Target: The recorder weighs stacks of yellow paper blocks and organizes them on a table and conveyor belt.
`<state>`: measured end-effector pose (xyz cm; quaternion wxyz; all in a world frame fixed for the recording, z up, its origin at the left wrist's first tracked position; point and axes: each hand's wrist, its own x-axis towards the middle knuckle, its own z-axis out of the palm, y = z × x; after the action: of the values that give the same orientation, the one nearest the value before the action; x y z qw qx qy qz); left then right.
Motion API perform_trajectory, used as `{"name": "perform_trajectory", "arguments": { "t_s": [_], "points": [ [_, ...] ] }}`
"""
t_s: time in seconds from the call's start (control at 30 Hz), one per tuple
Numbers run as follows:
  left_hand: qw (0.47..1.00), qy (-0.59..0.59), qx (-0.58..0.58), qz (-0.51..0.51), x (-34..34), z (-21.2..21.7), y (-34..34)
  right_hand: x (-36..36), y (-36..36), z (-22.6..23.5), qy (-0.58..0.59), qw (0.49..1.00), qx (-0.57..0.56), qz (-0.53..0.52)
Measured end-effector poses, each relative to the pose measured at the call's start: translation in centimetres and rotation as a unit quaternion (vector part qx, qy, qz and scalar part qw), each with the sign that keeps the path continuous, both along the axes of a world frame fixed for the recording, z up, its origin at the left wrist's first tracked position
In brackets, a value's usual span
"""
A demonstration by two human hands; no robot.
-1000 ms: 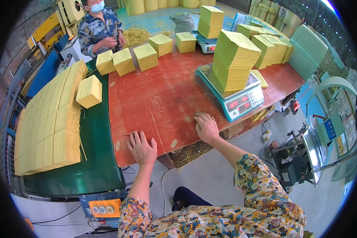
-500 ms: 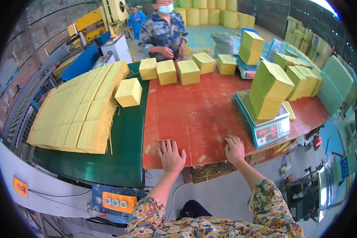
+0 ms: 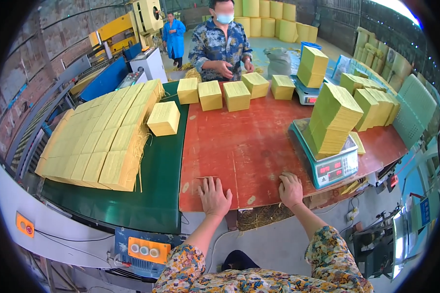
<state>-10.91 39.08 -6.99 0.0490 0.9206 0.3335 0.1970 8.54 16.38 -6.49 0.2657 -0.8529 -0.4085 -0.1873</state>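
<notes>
My left hand (image 3: 214, 198) lies palm down on the near edge of the red tabletop (image 3: 220, 156), its fingers stretched out and holding nothing. Further right, my right hand (image 3: 291, 189) rests on the same edge, also empty with its fingers extended. Nearest to it is a digital scale (image 3: 330, 168) with a lit red display. A tall stack of yellow paper (image 3: 335, 117) stands on that scale. Left of the table, a large block of yellow paper bundles (image 3: 98, 139) covers much of the green belt (image 3: 156, 195), with one separate bundle (image 3: 164, 118) beside it.
Several yellow bundles (image 3: 236, 96) line the table's far side, where a masked person (image 3: 220, 46) stands. A second scale (image 3: 305, 93) bears another yellow stack (image 3: 313, 67). More bundles (image 3: 374, 105) stand at the right. An orange button box (image 3: 149, 249) sits below the belt.
The whole view has shifted slightly, so the scene sits lower and further right. My hands stay flat on the table edge. The person in blue behind has turned and stands more upright.
</notes>
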Motion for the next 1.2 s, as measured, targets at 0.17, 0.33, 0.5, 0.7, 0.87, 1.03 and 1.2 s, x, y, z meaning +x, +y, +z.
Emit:
{"name": "perform_trajectory", "arguments": {
  "t_s": [0.17,0.33,0.5,0.7,0.87,1.03,1.2],
  "points": [
    [1.0,-0.005,0.002,-0.001,0.01,-0.08,0.01,0.02,-0.02,-0.11,-0.003,1.0,0.005,0.003],
    [1.0,-0.005,0.005,-0.002,-0.01,-0.12,0.02,0.1,-0.02,-0.19,-0.009,1.0,0.006,0.008],
    [1.0,-0.014,0.008,-0.004,-0.02,-0.12,0.01,0.07,-0.04,-0.1,-0.009,1.0,0.004,0.012],
    [1.0,-0.016,0.008,-0.005,-0.07,-0.02,0.04,0.09,0.01,-0.16,-0.01,1.0,-0.004,0.006],
    [1.0,-0.017,0.005,-0.005,-0.05,0.03,-0.02,0.1,-0.05,-0.18,-0.005,1.0,-0.006,0.008],
    [1.0,-0.016,0.009,-0.004,-0.03,0.03,-0.02,0.04,-0.03,-0.05,-0.007,1.0,-0.009,0.005],
    [1.0,-0.017,0.008,-0.007,-0.02,0.12,-0.01,0.0,-0.04,-0.02,-0.003,1.0,-0.014,-0.001]
  ]
}}
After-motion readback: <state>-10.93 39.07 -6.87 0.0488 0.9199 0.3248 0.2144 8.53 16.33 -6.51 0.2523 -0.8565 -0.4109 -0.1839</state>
